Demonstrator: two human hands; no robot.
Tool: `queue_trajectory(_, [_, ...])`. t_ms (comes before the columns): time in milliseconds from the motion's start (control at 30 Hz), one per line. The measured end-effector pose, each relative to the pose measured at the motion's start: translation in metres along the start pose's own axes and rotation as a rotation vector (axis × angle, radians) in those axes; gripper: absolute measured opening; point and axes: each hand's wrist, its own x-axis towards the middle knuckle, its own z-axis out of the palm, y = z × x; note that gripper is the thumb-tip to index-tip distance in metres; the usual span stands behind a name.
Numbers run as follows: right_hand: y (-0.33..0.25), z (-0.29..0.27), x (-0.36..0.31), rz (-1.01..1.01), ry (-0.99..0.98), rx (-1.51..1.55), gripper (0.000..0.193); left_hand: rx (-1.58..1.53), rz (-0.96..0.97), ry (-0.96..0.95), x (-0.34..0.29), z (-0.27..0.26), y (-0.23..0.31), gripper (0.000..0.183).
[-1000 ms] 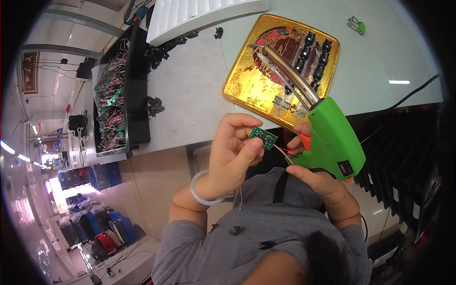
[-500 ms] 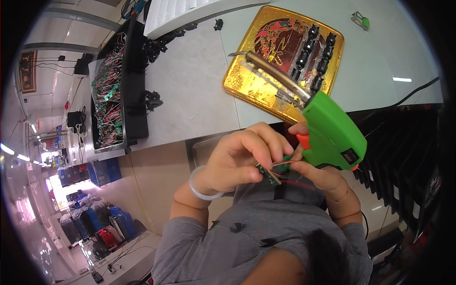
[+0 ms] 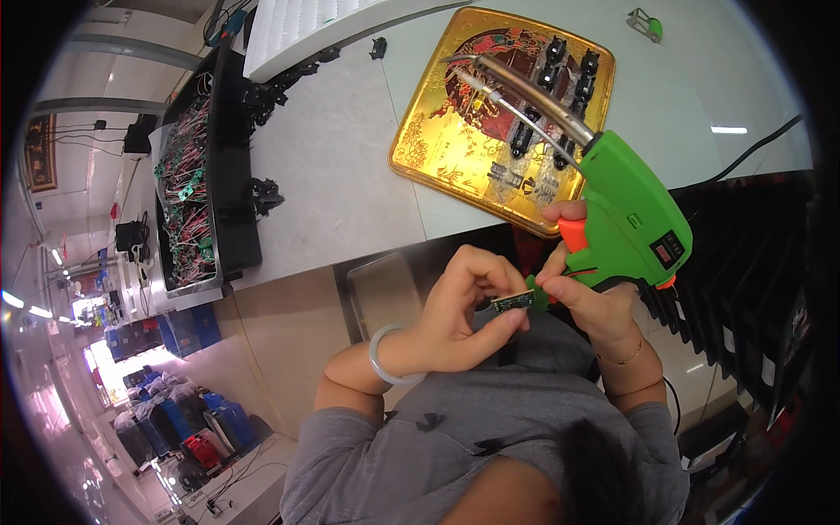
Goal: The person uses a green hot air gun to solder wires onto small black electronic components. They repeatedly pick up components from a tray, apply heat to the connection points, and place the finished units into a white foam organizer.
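Between the thumb and fingers of my left hand [image 3: 468,311] is a small circuit board [image 3: 514,302], tilted in front of my chest. My right hand [image 3: 593,293] is closed around the handle of a green soldering gun [image 3: 637,210], a finger by its orange trigger [image 3: 572,234]. Its metal tip points up and left, above a gold tin [image 3: 429,144] on the table. A short red wire [image 3: 577,272] sticks out at my right thumb and forefinger, close to the board. Whether the wire joins the board is hidden by the fingers.
Small black plastic parts [image 3: 553,66] stand in two rows on the tin. A black bin [image 3: 238,175] at left holds many wired boards [image 3: 186,192]. A white foam tray [image 3: 324,24] lies at the back. Black trays [image 3: 735,254] are stacked at right.
My left hand has turned the circuit board to a flatter angle. The soldering gun has shifted right and slightly down in view, while the table scene has slid a little left.
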Motion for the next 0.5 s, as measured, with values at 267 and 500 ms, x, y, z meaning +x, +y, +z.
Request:
queue_trajectory(267, [-0.003, -0.004, -0.001, 0.024, -0.114, -0.262, 0.045, 0.299, -0.510, -0.116, 0.024, -0.008, 0.032, 0.027])
queue_trajectory(500, [-0.015, -0.009, 0.000, 0.017, 0.058, -0.053, 0.048, 0.870, -0.319, -0.541, 0.064, -0.033, 0.064, 0.010])
